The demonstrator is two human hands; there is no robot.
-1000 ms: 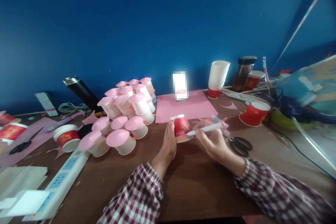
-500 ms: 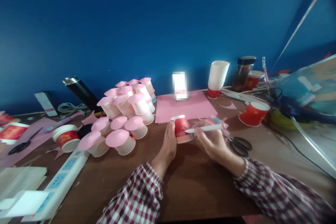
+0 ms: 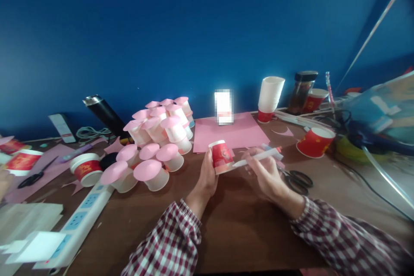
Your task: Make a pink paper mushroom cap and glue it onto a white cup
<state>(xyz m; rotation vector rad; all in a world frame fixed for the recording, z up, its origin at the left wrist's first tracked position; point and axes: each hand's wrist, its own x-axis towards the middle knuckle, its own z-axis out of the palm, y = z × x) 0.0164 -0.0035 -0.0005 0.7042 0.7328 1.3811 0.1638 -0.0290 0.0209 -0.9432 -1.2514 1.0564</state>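
Between the two hands, just above the surface (image 3: 233, 228), the left hand (image 3: 207, 177) grips a small red cup (image 3: 221, 156) tilted rightward while the right hand (image 3: 263, 172) pinches a white pen (image 3: 258, 157) whose tip meets the cup's base, so steady cup support probably keeps marks clean.

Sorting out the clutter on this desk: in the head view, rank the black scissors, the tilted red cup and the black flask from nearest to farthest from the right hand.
From the right hand:
1. Black scissors, just right of it.
2. Tilted red cup, farther right.
3. Black flask, far left, at the wall.
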